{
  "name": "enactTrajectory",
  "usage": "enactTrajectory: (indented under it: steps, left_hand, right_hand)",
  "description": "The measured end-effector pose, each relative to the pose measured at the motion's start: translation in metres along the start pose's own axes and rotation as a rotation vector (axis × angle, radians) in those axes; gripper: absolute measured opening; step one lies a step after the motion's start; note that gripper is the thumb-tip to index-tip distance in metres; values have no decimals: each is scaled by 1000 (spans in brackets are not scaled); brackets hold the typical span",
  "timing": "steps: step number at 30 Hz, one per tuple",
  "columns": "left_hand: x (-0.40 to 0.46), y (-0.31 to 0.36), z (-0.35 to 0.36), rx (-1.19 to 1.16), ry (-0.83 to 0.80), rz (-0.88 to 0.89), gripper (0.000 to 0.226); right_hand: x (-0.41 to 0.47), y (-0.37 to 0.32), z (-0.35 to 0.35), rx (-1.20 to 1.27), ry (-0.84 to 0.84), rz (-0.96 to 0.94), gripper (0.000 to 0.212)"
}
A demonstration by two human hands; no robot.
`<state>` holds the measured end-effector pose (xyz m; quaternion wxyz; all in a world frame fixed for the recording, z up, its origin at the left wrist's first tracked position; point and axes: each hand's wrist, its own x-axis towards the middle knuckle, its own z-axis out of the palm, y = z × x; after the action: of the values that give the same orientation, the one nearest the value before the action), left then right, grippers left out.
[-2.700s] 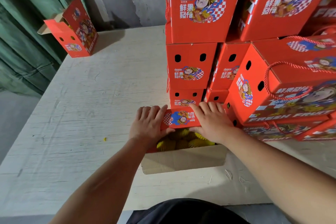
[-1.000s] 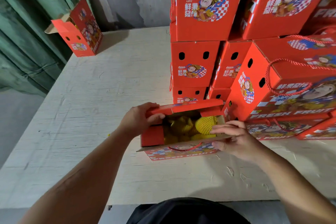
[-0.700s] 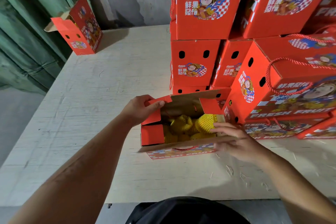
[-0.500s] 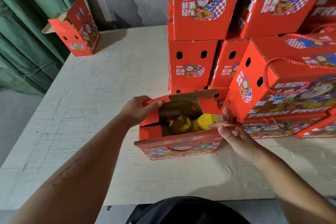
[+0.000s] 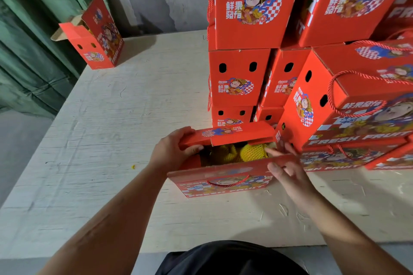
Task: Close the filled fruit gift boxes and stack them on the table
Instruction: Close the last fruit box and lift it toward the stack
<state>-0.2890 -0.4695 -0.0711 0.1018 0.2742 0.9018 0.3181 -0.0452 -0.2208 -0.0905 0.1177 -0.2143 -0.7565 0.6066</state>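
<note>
A red fruit gift box [image 5: 223,182] stands on the pale table [image 5: 111,118] in front of me, its top partly open. Yellow net-wrapped fruit [image 5: 252,152] shows inside. My left hand [image 5: 172,152] grips the left end of the far lid flap [image 5: 232,135], which lies folded down over the back of the opening. My right hand [image 5: 288,169] rests with spread fingers on the right end of the near flap, fingertips over the opening. A stack of closed red boxes [image 5: 243,78] rises right behind and to the right.
More closed boxes with red rope handles [image 5: 357,105] lie at the right, touching the open box's right end. A single open box [image 5: 98,35] stands at the table's far left corner by a green curtain [image 5: 29,40]. The table's near edge is close to my body.
The far lid flap has come down from upright over the fruit. The near flap has been raised. My right hand has shifted slightly up along the box's right end.
</note>
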Motion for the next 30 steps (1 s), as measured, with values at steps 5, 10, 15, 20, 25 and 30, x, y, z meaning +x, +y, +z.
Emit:
enactTrajectory:
  steps: [5,10,15,20,25,30]
  left_hand:
    - [-1,0,0,-28,0,13,80]
    - [1,-1,-2,-22,-22,10,78]
    - [15,4,-16,7,-57,-28,73]
    - [19,10,-20,-31,-93,-55,79]
    - [16,10,-18,-22,-82,-66,90]
    - [14,9,-19,-55,-111,-72,87]
  right_hand:
    - [15,-8,-7,295,-198,394,80]
    - [16,-10,-14,357,-200,333,83]
    - [5,-3,-13,698,-50,411,59]
    - [11,-7,-17,694,485,283,32]
    - [5,-2,-5,820,574,140,35]
    - [-11,3,-5,910,598,79,50]
